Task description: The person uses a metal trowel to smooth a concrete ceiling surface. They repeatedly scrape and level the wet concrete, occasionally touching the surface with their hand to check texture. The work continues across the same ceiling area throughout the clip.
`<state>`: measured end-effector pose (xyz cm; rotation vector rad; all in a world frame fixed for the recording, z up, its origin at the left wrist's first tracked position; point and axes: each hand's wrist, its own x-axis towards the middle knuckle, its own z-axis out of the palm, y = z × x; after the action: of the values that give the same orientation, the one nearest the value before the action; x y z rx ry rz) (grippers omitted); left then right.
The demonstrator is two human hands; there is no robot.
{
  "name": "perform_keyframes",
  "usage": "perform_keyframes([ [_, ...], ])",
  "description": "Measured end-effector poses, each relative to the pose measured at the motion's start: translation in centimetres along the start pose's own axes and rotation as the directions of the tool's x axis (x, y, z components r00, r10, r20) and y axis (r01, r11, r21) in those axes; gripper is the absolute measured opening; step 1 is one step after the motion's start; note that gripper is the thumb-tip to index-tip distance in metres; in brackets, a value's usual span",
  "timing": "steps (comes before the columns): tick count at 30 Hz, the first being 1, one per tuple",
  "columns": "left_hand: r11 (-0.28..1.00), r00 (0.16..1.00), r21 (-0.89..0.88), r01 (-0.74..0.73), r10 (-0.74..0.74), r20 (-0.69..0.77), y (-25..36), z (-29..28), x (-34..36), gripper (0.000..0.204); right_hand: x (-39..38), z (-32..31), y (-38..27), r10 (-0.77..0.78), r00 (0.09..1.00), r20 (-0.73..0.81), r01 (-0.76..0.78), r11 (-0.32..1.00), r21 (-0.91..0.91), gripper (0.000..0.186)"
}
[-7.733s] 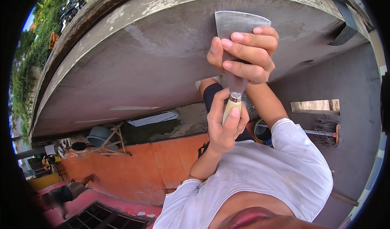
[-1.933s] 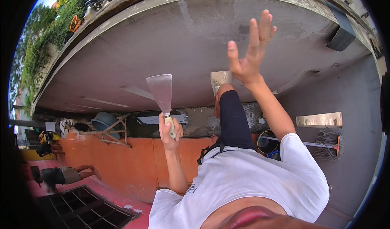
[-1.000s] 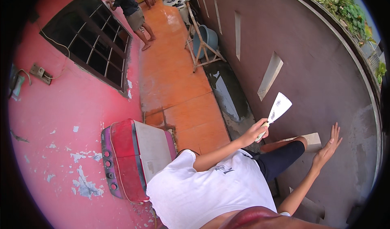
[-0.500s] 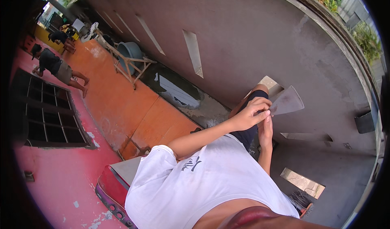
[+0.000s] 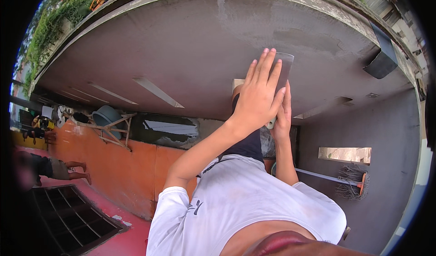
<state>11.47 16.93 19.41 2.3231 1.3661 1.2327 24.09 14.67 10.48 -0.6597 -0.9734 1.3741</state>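
Note:
A flat scraper [image 5: 285, 66] with a wide grey blade is held up in front of me, its broad end pointing at the wall. My left hand [image 5: 258, 96] lies over the blade with the fingers stretched out, covering much of it. Below and beside it, my right hand [image 5: 283, 117] is closed around the lower part of the scraper. A pale piece of its handle shows between my palms. The right fingers are partly hidden.
A grey plastered wall [image 5: 190, 42] with slotted openings curves ahead. A mop [image 5: 352, 183] leans at the right. To the left are a wooden rack [image 5: 109, 131], a blue-grey tub [image 5: 105, 116], a water-filled trough [image 5: 168, 129], a barred window [image 5: 72, 217] and two other people.
My view has swung to the right, bringing the mop into sight. My left hand has gone from pinching near the blade's base to lying flat along the blade.

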Motion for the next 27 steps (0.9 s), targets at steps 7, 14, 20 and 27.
perform_keyframes([
  [7, 0.955, 0.998, 0.295, -0.015, -0.001, 0.055, 1.3, 0.6, 2.6, 0.074, 3.5, 2.4, -0.9, -0.189, 0.980, -0.056, 0.171, 0.957, -0.233, 0.069],
  [14, 0.984, 0.999, 0.172, -0.034, 0.027, 0.044, -0.2, 1.9, 3.3, 0.076, 4.4, 3.3, -0.3, -0.142, 0.987, -0.074, 0.150, 0.983, 0.106, 0.071],
  [20, 0.952, 0.996, 0.296, -0.082, 0.064, 0.068, -1.0, 0.6, 3.7, 0.081, 4.8, 4.0, 0.4, -0.260, 0.958, -0.119, 0.261, 0.965, -0.012, 0.072],
  [27, 0.987, 0.992, 0.117, -0.109, 0.101, 0.073, -1.4, -0.8, 3.9, 0.087, 4.2, 6.0, -1.0, -0.280, 0.957, -0.072, 0.269, 0.953, -0.140, 0.067],
])
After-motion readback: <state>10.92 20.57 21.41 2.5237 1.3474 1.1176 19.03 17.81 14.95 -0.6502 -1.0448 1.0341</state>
